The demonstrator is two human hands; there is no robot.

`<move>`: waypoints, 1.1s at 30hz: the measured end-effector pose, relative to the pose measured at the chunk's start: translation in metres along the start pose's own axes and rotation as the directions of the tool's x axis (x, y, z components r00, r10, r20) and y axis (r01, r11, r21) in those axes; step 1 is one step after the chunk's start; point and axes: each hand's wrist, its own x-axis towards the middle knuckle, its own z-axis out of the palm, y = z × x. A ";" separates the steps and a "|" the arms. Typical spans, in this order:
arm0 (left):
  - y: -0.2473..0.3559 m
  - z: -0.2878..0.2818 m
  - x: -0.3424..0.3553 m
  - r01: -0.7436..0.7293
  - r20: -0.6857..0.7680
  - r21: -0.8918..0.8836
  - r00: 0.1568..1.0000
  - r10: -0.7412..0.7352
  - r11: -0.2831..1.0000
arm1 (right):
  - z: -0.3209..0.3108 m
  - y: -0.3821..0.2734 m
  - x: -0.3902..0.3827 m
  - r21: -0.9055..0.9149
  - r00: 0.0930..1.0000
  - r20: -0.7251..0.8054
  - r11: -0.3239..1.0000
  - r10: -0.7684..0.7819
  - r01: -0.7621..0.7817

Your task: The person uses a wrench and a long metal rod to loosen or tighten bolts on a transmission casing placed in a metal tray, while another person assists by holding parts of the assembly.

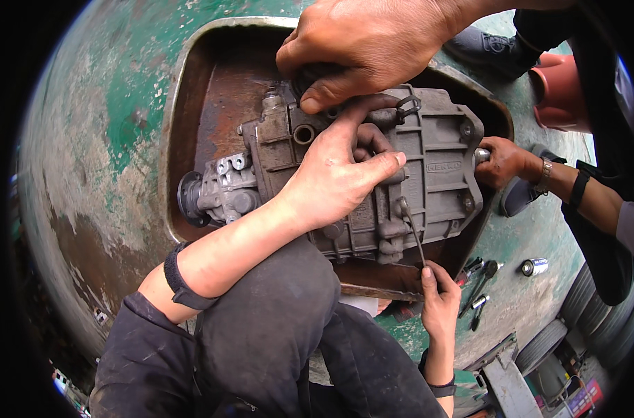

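A grey cast-metal gearbox (pixel 442 160) lies in a large brown metal tray (pixel 179 139). My left hand (pixel 341 164) rests on top of it, thumb and forefinger spread apart and the other fingers bent. The thumb lies by a short cylindrical fitting (pixel 398 177); the forefinger reaches toward a dark wire clip (pixel 409 105). Low on the right, my right hand (pixel 440 292) pinches the lower end of a slim wrench (pixel 416 235). The wrench's ring end sits at the gearbox's side fitting; whether it is seated on a bolt I cannot tell.
A co-worker's hand (pixel 372 49) reaches over the gearbox from above. Another hand (pixel 501 160), with a watch, grips a shaft at its right end. Tools (pixel 485 275) and a small can (pixel 535 267) lie on the green floor. A red stool (pixel 561 94) and tyres (pixel 602 299) stand right.
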 end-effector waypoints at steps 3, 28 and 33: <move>-0.001 0.000 0.003 0.005 -0.017 0.050 1.000 -0.004 0.999 | 0.001 0.000 0.000 0.016 1.000 -0.006 1.000 -0.010 0.010; 0.001 0.009 0.017 -0.046 -0.127 0.125 0.990 0.061 0.991 | 0.013 0.008 -0.015 0.116 0.967 -0.245 0.988 -0.069 0.099; 0.000 0.000 0.020 0.075 -0.099 0.271 0.994 -0.049 0.960 | 0.020 0.019 -0.027 0.213 0.970 -0.244 0.974 -0.021 0.075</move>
